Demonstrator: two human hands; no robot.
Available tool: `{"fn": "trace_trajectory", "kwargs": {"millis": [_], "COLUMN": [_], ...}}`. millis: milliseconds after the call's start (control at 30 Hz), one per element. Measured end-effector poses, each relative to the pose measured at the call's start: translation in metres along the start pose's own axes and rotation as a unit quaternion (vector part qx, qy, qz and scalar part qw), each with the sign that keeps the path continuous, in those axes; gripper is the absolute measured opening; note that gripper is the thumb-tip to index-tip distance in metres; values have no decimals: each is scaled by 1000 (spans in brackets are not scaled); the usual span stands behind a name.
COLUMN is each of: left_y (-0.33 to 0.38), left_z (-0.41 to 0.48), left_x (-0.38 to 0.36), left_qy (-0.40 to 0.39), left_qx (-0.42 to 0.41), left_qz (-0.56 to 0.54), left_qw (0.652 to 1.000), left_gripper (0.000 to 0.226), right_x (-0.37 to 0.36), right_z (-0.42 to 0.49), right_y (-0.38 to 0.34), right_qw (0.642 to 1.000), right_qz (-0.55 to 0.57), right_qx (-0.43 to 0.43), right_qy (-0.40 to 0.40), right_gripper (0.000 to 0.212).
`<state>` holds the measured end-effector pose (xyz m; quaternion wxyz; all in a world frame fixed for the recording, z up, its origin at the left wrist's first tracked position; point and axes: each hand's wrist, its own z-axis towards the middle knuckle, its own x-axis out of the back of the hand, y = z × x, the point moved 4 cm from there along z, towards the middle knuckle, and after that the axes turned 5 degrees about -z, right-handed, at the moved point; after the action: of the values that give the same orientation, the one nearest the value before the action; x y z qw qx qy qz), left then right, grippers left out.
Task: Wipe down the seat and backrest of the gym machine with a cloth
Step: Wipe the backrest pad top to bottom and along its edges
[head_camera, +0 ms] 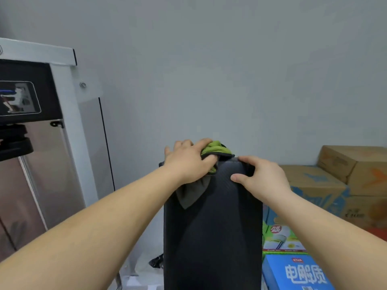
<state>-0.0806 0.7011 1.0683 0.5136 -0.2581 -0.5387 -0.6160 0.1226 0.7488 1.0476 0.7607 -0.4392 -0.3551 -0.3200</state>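
Note:
A tall black padded backrest (213, 227) rises in the middle of the view, its top edge near a grey wall. My left hand (188, 160) presses a green and grey cloth (215, 149) against the backrest's top left corner; a grey flap of the cloth hangs down below the palm. My right hand (259, 174) grips the top right corner of the backrest, thumb on the front face, fingers curled over the edge. The seat is out of view.
A white-framed machine housing with a dark panel (27, 91) and clear shield stands at the left. Stacked cardboard boxes (345, 170) and a blue printed carton (297, 273) crowd the right side behind the backrest. The grey wall (209, 70) is close ahead.

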Motion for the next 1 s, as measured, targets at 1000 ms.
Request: {"fn": "trace_trajectory", "kwargs": {"millis": [1000], "left_y": [159], "left_z": [-21], "left_x": [-165], "left_qy": [-8], "left_qx": [-224], "left_qz": [434], "left_qw": [873], "left_gripper": [46], "right_x": [-18], "right_z": [-54], "right_y": [175], "right_qw": [882], "right_qz": [401], "right_qx": [-242], "right_qy": [-56], "right_gripper": [23]}}
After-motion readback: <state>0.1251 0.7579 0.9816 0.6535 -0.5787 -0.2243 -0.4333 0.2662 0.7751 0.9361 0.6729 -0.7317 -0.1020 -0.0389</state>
